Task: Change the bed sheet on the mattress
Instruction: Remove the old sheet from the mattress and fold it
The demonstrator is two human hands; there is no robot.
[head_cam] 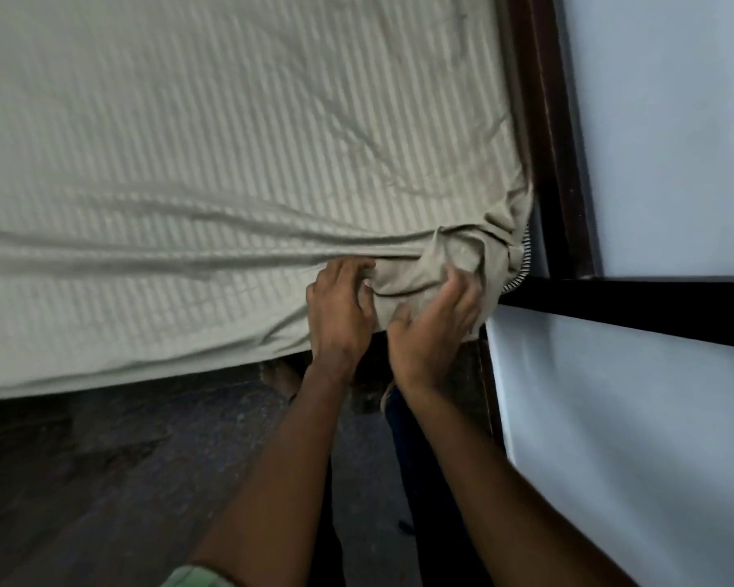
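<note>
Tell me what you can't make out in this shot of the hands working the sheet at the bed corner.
Head view:
- Mattress corner: covered by the bunched sheet; only a striped sliver shows.
- Left hand fingertips: buried in a fold.
- Right hand palm side: turned away, so its grip is partly hidden.
- Under the bed: dark, blocked by the forearms.
- Rest of the bed: cut off by the frame edges.

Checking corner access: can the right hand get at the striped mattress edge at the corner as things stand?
Probably yes. The right hand grips bunched sheet right beside the exposed striped mattress edge; only sheet folds lie between, though the dark bed frame crowds that side.
</note>
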